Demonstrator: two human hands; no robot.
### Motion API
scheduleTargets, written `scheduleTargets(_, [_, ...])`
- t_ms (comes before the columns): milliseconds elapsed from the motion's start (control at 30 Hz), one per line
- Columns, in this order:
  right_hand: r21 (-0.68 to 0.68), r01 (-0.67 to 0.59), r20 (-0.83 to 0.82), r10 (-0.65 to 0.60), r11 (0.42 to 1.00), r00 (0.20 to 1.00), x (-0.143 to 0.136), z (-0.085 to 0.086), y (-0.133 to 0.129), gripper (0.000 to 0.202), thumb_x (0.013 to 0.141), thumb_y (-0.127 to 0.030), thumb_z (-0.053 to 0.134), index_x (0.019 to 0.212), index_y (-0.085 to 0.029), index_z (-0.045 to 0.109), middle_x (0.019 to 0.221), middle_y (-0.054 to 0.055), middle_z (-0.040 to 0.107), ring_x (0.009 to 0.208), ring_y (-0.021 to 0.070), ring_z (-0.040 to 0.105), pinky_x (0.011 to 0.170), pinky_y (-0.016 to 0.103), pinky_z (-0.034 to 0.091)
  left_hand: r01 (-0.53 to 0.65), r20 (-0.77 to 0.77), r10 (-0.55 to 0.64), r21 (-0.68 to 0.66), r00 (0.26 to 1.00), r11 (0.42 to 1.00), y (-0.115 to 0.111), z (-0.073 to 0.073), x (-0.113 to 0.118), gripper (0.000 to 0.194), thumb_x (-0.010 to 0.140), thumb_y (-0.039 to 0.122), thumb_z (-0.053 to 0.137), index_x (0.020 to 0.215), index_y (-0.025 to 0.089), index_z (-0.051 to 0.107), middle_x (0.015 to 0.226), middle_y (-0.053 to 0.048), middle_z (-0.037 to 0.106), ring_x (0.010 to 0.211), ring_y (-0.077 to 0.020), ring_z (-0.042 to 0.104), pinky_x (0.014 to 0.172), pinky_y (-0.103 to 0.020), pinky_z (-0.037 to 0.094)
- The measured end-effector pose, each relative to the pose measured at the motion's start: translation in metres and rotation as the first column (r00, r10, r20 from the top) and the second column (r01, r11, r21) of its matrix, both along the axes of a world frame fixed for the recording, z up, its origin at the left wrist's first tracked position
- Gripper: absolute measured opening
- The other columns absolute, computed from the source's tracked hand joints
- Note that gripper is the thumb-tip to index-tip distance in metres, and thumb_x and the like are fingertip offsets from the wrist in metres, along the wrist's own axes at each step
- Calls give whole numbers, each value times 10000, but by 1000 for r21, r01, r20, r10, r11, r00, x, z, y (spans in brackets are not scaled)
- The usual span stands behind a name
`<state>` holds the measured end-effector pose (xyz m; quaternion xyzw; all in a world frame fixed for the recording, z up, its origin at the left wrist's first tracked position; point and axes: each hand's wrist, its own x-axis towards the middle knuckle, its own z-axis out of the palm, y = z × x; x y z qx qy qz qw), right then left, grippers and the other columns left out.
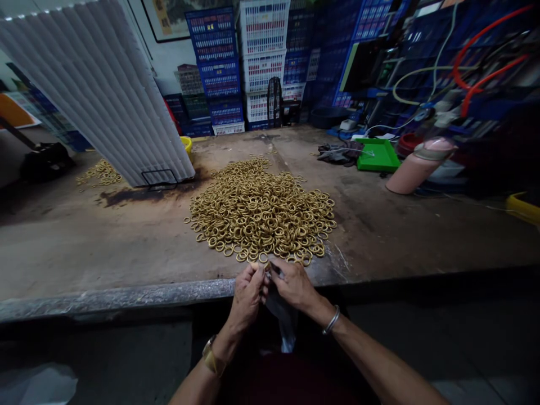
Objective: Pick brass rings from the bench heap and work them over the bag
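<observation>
Both hands meet at the table's near edge, just in front of a large heap of brass-coloured rings [261, 211]. My left hand [250, 292] is closed, with thumb and fingers pinched around a small brass-coloured ring [267, 268]. Opposite it, my right hand [297, 286] is closed too, its fingertips on the same ring. Something dark shows at the right fingertips; I cannot make it out. Below the right hand hangs a pale, translucent strip of plastic or cloth [286, 323]; whether the hand grips it is hidden.
A tall white corrugated panel [113, 95] stands at the left, near more loose rings [101, 173]. At right are a green tray [378, 154], dark gloves [341, 152] and a pink bottle [419, 169]. Stacked crates [264, 62] line the back. The table edge [126, 298] is silver-wrapped.
</observation>
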<state>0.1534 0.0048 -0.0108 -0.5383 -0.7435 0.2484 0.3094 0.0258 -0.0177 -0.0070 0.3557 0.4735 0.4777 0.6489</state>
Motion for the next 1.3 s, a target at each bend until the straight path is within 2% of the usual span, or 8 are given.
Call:
scheduleTargets(100, [46,-81,155,73,996,985,-1,-4,-4,142,746,-148,436,760,-196,569,678,14,620,603,120,532,561,212,321,-4,-21,4,16,1000,1000,1,-2,0,362,714,522,548,707,164,491,553,49,467,395,-35,382,367,-139,285])
scheduleTargets(300, [-3,-94,297,90,996,951,0,-3,-2,183,717,-110,426,794,-194,570,674,16,624,616,130,541,551,224,289,0,-68,3,49,998,999,-4,1,-2,331,730,492,549,708,168,487,536,54,464,386,-35,375,355,-134,278])
scheduleTargets(400, [-10,8,364,-4,1000,932,7,-1,2,213,720,-134,452,874,-208,580,712,24,640,643,140,555,556,227,284,42,-18,-42,21,999,999,-12,11,-4,294,739,455,562,724,170,490,531,56,465,380,-32,370,353,-133,275])
scheduleTargets(533, [76,153,347,-170,985,922,25,3,9,147,749,-174,447,806,-206,579,717,32,638,655,145,557,569,227,297,47,191,-38,-43,981,998,-14,20,-8,273,711,419,614,740,173,498,567,48,489,407,-36,394,366,-140,293])
scheduleTargets(733, [90,371,254,-382,924,889,62,-3,8,194,806,-278,406,762,-196,576,629,25,614,549,138,523,523,228,303,43,397,29,-170,917,985,-3,5,-15,263,681,354,660,730,138,518,778,-52,601,536,-70,488,380,-150,325])
scheduleTargets(1000, [132,230,342,-262,964,902,55,-11,-7,158,810,-299,474,904,-197,548,824,35,643,727,162,580,600,235,324,99,505,16,-200,863,975,1,3,-15,217,698,280,636,861,153,570,711,-9,547,548,-80,497,391,-153,337])
scheduleTargets(1133, [111,262,428,-283,959,858,48,-10,-4,140,812,-307,484,896,-208,537,834,24,636,725,165,579,574,240,301,110,557,31,-218,830,970,2,2,-15,180,703,290,636,712,123,568,705,-13,526,572,-77,495,395,-146,337])
scheduleTargets(1300, [120,289,395,-313,950,864,50,-8,1,150,807,-276,494,932,-204,536,931,41,612,773,163,571,595,240,323,108,480,4,-205,877,973,3,1,-9,194,678,258,673,674,118,538,703,-21,543,580,-76,503,378,-123,307])
